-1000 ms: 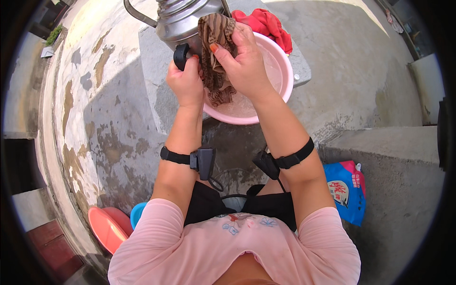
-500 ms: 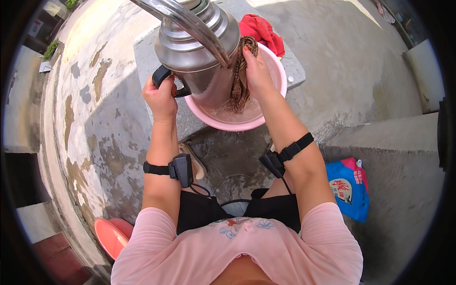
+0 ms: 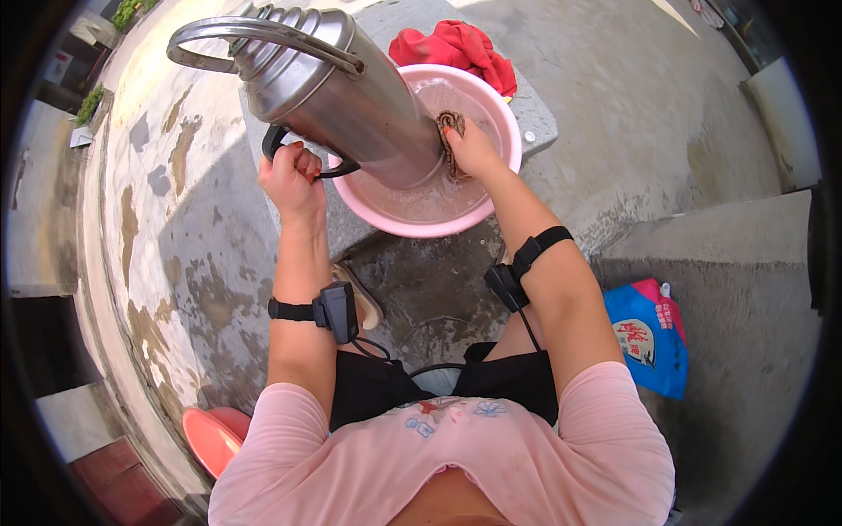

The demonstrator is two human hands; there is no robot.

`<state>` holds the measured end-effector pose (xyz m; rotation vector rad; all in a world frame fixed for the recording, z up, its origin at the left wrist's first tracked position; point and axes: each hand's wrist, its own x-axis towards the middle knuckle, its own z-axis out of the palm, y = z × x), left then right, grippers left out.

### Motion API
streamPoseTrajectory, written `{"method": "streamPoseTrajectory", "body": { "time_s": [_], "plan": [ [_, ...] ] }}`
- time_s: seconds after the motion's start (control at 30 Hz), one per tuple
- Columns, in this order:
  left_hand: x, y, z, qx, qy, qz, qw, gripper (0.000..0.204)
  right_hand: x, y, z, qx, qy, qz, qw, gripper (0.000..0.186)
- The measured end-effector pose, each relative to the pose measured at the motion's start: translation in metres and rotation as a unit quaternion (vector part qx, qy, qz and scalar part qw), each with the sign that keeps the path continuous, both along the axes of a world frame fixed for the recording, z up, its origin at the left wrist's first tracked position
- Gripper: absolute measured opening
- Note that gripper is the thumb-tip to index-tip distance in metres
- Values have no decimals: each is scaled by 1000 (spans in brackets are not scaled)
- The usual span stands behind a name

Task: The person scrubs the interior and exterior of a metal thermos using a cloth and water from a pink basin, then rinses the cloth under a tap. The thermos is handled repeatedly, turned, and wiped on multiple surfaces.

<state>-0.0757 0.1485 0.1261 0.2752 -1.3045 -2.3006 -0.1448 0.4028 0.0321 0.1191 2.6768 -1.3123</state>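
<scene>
Flask (image 3: 360, 110) tilted over the basin (image 3: 428, 230), your left hand (image 3: 294, 180) clamped on its handle (image 3: 274, 140), press evenly with the cloth (image 3: 449, 119) your right hand (image 3: 478, 151) grips.

- 1 flat grey stone slab (image 3: 539, 112)
- on it, 1 round pink plastic basin (image 3: 412, 230)
- just beyond the basin, 1 crumpled red cloth (image 3: 458, 54)
- near the slab's right edge, 1 small round white object (image 3: 530, 137)
</scene>
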Motion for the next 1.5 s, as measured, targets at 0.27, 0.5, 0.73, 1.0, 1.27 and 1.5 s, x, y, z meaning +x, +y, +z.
{"method": "streamPoseTrajectory", "body": {
  "time_s": [0.27, 0.5, 0.73, 1.0, 1.27, 1.5],
  "plan": [
    [-7, 8, 5, 2, 9, 47, 999, 3, 37, -10, -6, 380, -106, 308, 866, 41],
    [-9, 20, 4, 15, 14, 36, 999, 5, 18, -24, 65, -82, -82, 118, 986, 31],
    [-2, 35, 4, 8, 0, 33, 999, 5, 34, -64, 112, -428, 289, 94, 851, 46],
    [2, 7, 5, 17, 64, 9, 998, 5, 9, -34, 24, -255, 125, -35, 958, 54],
    [3, -14, 6, 11, 92, -16, 996, 7, -1, 15, 21, 108, -47, 68, 991, 54],
    [-7, -31, 5, 73, 148, -153, 974, 9, 10, 13, 40, -582, -228, -77, 777, 63]
  ]
}}
